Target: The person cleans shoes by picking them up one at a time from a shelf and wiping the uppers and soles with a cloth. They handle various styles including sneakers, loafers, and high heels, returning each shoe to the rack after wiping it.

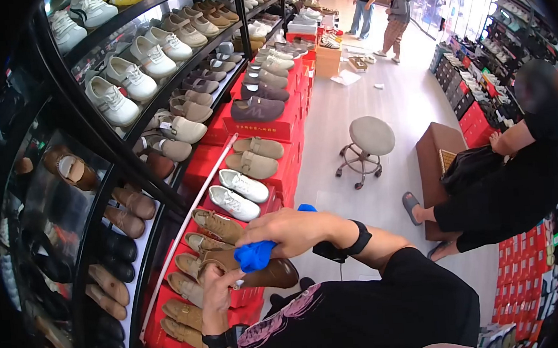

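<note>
A brown shoe (270, 275) is held over the front of the shoe display, its toe toward the right. My left hand (217, 287) is closed on the shoe's heel end, with the thumb at the opening. A bunched blue cloth (255, 256) is gripped in my right hand (284, 233), against the upper side of the shoe. Another bit of the blue cloth shows beyond the right hand's knuckles. Just past my hands are tan lace-up shoes (218, 225) and white sneakers (234, 201) in a row.
A black-framed rack (158, 105) of shoes stands at left, beside red shoe boxes (294, 118) and a pale pole (189, 229). A round wheeled stool (372, 135) is in the aisle. At right a person (518, 170) sits on a brown bench (430, 163). Two people stand far back.
</note>
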{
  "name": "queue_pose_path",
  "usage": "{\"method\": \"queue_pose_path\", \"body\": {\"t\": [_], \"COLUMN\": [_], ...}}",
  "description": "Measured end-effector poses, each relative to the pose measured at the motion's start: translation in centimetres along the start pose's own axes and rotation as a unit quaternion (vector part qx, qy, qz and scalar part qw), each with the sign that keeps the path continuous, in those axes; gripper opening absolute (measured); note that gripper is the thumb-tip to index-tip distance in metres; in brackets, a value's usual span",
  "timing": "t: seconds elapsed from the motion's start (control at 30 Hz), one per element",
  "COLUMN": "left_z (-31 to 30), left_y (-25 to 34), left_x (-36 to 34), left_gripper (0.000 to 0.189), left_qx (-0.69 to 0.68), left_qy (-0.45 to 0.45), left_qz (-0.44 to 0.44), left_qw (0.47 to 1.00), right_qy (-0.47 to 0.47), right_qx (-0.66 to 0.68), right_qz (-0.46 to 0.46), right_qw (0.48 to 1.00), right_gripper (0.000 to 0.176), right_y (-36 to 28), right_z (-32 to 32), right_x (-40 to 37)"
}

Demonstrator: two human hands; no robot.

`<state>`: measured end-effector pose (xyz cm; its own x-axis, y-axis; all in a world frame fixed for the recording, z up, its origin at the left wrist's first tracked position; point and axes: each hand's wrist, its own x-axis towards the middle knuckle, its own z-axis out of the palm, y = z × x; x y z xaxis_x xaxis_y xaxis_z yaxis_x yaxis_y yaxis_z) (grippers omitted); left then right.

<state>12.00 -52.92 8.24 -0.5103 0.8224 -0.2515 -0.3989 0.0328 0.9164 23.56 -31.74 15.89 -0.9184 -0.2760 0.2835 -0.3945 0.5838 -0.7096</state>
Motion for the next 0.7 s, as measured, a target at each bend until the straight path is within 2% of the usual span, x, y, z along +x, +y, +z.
{"method": "queue_pose_path", "body": {"t": [0.1,0.17,0.2,0.23,0.27,0.3,0.33,0.4,0.47,0.6,0.7], "left_z": [-0.5,-1.5,-2.0,-2.5,-2.9,-3.1,-3.0,-2.7,-1.5,-0.4,-0.2], "left_y": [-0.3,-1.1,-1.6,-2.2,-2.3,-1.9,-1.5,-0.5,0.3,0.8,1.0], "left_x": [0.3,0.4,0.6,1.0,1.2,1.2,1.3,1.4,1.4,1.7,1.8], "left_gripper": [0.034,0.029,0.029,0.026,0.023,0.024,0.024,0.028,0.03,0.029,0.032], "left_qx": [-0.012,-0.02,-0.019,-0.032,-0.044,-0.053,-0.054,-0.123,-0.146,-0.227,-0.259], "left_qy": [0.049,0.122,0.122,0.179,0.235,0.248,0.248,0.251,0.243,0.26,0.272], "left_qz": [0.007,0.012,0.012,0.028,0.044,0.058,0.059,0.096,0.113,0.088,0.056], "left_qw": [0.999,0.992,0.992,0.983,0.97,0.965,0.965,0.955,0.952,0.934,0.925], "right_qy": [-0.012,-0.001,0.008,0.008,0.062,0.116,0.116,0.208,0.245,0.328,0.344], "right_qx": [-0.124,-0.149,-0.175,-0.175,-0.17,-0.166,-0.167,-0.188,-0.218,-0.298,-0.323], "right_qz": [0.061,0.083,0.105,0.105,0.099,0.093,0.092,0.112,0.112,0.095,0.077], "right_qw": [0.99,0.985,0.979,0.979,0.978,0.975,0.975,0.953,0.938,0.892,0.878], "right_gripper": [0.053,0.055,0.057,0.057,0.059,0.062,0.062,0.065,0.065,0.065,0.062], "right_y": [-0.3,-0.6,-0.7,-0.3,0.4,0.7,0.7,0.7,1.0,1.7,1.7], "right_z": [1.3,2.1,2.4,3.0,3.7,4.2,4.5,5.0,5.8,6.6,7.1], "right_x": [-0.4,-0.4,-0.4,-0.5,-0.5,-0.4,-0.2,0.5,1.6,3.7,5.0]}}
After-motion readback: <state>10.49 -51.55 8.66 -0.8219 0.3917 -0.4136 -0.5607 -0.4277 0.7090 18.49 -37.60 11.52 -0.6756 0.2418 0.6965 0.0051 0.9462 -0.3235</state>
